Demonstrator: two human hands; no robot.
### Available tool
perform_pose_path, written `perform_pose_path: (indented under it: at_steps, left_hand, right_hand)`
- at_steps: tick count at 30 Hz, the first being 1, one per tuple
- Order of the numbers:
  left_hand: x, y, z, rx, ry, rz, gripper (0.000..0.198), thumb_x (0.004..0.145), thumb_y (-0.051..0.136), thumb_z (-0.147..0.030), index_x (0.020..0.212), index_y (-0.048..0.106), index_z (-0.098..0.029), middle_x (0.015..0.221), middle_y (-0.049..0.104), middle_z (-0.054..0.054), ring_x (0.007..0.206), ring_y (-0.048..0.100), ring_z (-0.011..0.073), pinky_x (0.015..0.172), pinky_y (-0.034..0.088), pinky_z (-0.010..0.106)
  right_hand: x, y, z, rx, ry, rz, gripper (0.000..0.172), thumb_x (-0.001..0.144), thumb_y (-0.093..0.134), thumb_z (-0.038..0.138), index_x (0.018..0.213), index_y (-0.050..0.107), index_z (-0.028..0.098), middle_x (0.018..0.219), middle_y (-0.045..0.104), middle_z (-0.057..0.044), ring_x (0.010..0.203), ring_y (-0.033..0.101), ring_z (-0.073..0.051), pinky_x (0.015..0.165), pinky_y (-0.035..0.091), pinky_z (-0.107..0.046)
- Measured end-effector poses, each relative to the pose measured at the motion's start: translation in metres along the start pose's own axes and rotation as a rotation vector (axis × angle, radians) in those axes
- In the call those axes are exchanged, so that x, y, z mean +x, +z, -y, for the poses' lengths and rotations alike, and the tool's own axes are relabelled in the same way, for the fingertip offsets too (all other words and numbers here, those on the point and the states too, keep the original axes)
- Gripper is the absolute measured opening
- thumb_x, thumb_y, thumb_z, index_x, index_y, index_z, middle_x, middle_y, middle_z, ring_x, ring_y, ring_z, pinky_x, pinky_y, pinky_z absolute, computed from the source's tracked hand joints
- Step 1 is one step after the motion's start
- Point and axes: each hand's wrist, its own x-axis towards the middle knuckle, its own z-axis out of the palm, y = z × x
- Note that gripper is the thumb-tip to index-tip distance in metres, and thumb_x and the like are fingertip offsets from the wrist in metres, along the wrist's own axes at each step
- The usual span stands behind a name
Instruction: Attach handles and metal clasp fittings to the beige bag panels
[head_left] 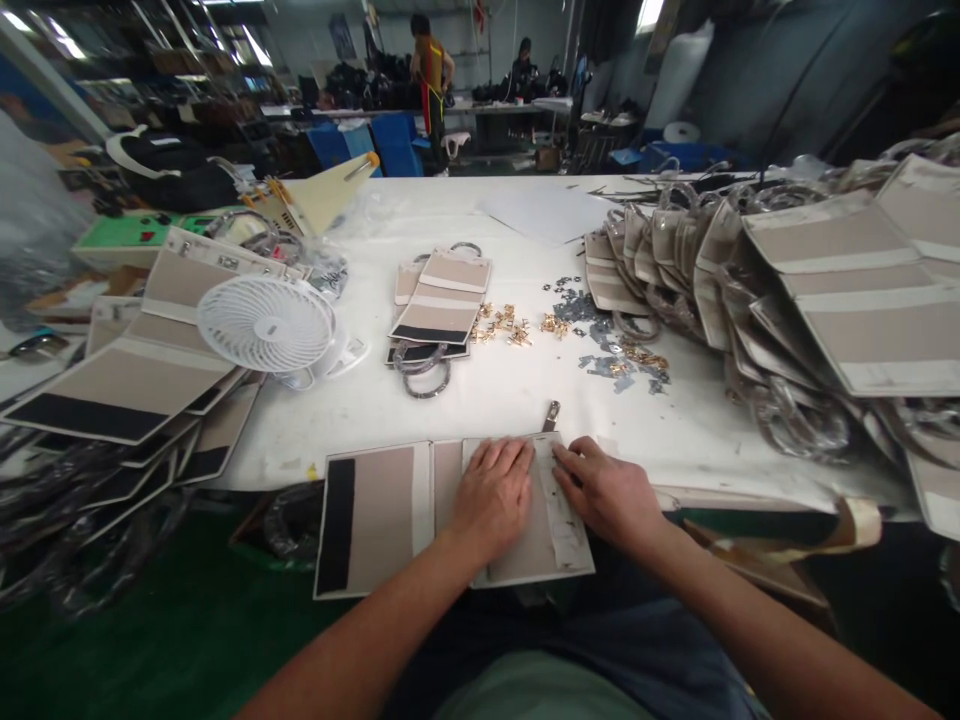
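Note:
A beige panel piece (382, 510) with a black strip at its left end lies across the table's front edge, partly overhanging it. My left hand (495, 495) rests flat on its middle, fingers stretched forward and holding nothing. At the panel's right part, by a pale strip, my right hand (604, 490) has its fingers bent and pressed together at the upper edge; what they grip, if anything, is hidden. A small metal clasp on a dark tab (552, 415) sticks out beyond the panel's far edge, between the hands.
Gold fasteners (514, 328) and grey metal plates (592, 310) lie mid-table. Behind my left hand are small panels with handles (446, 295). A white fan (270, 325) stands on the left among stacked panels (112, 385); a large pile (862, 290) fills the right. Two people are far back.

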Motion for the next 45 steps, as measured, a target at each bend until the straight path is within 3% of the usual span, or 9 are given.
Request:
perform_pose_path:
  at_steps: [7, 17, 22, 27, 29, 32, 35, 38, 45]
  left_hand:
    - [0.007, -0.011, 0.003, -0.006, -0.038, -0.013, 0.050, 0.101, 0.051, -0.021, 0.151, 0.056, -0.022, 0.148, 0.063, 0.009, 0.136, 0.056, 0.0287, 0.121, 0.042, 0.054]
    - [0.007, -0.003, 0.009, 0.047, -0.001, -0.038, 0.049, 0.101, 0.051, -0.020, 0.150, 0.056, -0.021, 0.146, 0.063, 0.010, 0.135, 0.055, 0.0297, 0.121, 0.040, 0.053]
    - [0.007, 0.003, 0.009, 0.082, 0.016, -0.045, 0.048, 0.102, 0.050, -0.021, 0.150, 0.056, -0.023, 0.145, 0.064, 0.009, 0.136, 0.055, 0.0299, 0.121, 0.039, 0.053]
    - [0.007, 0.002, 0.008, 0.124, 0.027, -0.060, 0.046, 0.102, 0.052, -0.021, 0.148, 0.058, -0.022, 0.144, 0.065, 0.010, 0.133, 0.056, 0.0305, 0.118, 0.041, 0.053]
    - [0.007, 0.000, 0.009, 0.107, 0.020, -0.058, 0.047, 0.102, 0.053, -0.022, 0.148, 0.057, -0.023, 0.144, 0.065, 0.009, 0.133, 0.056, 0.0300, 0.118, 0.042, 0.052]
    - [0.006, 0.000, 0.012, 0.054, 0.008, -0.061, 0.047, 0.102, 0.053, -0.023, 0.150, 0.056, -0.023, 0.147, 0.064, 0.008, 0.133, 0.056, 0.0288, 0.119, 0.042, 0.051]
    - [0.005, 0.000, 0.014, 0.013, 0.007, -0.053, 0.048, 0.102, 0.054, -0.023, 0.150, 0.055, -0.020, 0.149, 0.063, 0.009, 0.134, 0.055, 0.0293, 0.120, 0.041, 0.053]
    - [0.004, 0.001, 0.015, -0.019, -0.012, -0.051, 0.048, 0.102, 0.056, -0.024, 0.150, 0.056, -0.020, 0.149, 0.063, 0.009, 0.134, 0.055, 0.0297, 0.120, 0.041, 0.054]
    - [0.005, 0.001, 0.014, -0.051, -0.009, -0.073, 0.048, 0.101, 0.060, -0.026, 0.148, 0.057, -0.018, 0.148, 0.063, 0.010, 0.135, 0.054, 0.0315, 0.119, 0.041, 0.056]
  right_hand:
    - [0.008, -0.009, 0.002, 0.068, -0.010, 0.042, 0.041, 0.108, 0.049, 0.036, 0.147, 0.058, 0.031, 0.122, 0.070, -0.006, 0.091, 0.076, -0.021, 0.067, 0.049, -0.028]
    - [0.013, -0.011, 0.001, 0.042, -0.059, 0.084, 0.042, 0.107, 0.048, 0.033, 0.147, 0.058, 0.029, 0.121, 0.070, -0.007, 0.090, 0.076, -0.023, 0.067, 0.052, -0.029]
    - [0.017, -0.019, 0.002, 0.033, -0.147, 0.084, 0.043, 0.107, 0.046, 0.029, 0.146, 0.060, 0.020, 0.122, 0.073, -0.010, 0.100, 0.074, -0.027, 0.073, 0.055, -0.031]
    - [0.017, -0.032, 0.003, 0.098, -0.153, 0.039, 0.036, 0.103, 0.056, 0.028, 0.135, 0.071, 0.027, 0.115, 0.077, -0.008, 0.092, 0.075, -0.023, 0.075, 0.052, -0.027]
    - [0.022, -0.036, -0.007, 0.200, -0.110, 0.024, 0.029, 0.100, 0.062, 0.032, 0.125, 0.077, 0.032, 0.110, 0.079, -0.003, 0.091, 0.075, -0.021, 0.079, 0.052, -0.026]
    - [0.043, -0.042, -0.043, 0.273, 0.068, -0.032, 0.028, 0.097, 0.066, 0.040, 0.120, 0.081, 0.033, 0.114, 0.080, -0.001, 0.100, 0.075, -0.021, 0.088, 0.052, -0.028]
    - [0.074, -0.044, -0.092, 0.218, 0.336, -0.090, 0.036, 0.096, 0.064, 0.043, 0.123, 0.080, 0.025, 0.121, 0.079, -0.009, 0.107, 0.073, -0.028, 0.090, 0.053, -0.035]
    - [0.099, -0.038, -0.127, 0.184, 0.495, -0.072, 0.040, 0.091, 0.067, 0.047, 0.117, 0.082, 0.020, 0.114, 0.081, -0.016, 0.103, 0.074, -0.033, 0.083, 0.053, -0.038]
    - [0.110, -0.019, -0.144, 0.182, 0.564, -0.092, 0.037, 0.089, 0.069, 0.042, 0.116, 0.082, 0.020, 0.114, 0.080, -0.015, 0.104, 0.072, -0.031, 0.081, 0.050, -0.035]
